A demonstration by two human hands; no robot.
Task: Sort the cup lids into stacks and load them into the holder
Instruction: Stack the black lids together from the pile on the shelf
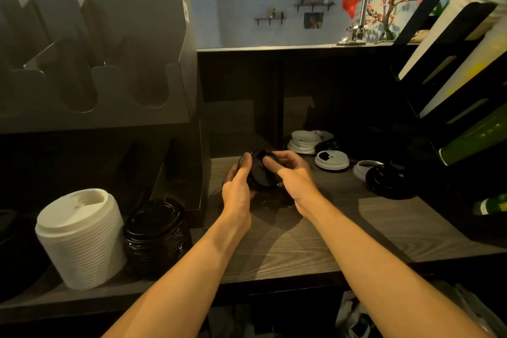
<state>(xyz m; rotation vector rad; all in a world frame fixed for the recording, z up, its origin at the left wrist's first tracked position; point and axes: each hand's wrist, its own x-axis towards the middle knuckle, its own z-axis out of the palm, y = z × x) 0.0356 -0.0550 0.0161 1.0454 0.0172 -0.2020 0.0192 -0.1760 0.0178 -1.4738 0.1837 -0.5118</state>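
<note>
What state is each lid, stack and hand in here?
Black plastic lids: held between both hands.
Left hand: grips them.
Right hand: grips them.
Tall white lid stack: nested, leaning.
Black lid stack: nested, leaning beside it.
Single white lid: loose, flat on counter.
Far-right black lid: loose, overlapping partly hidden white lid.
</note>
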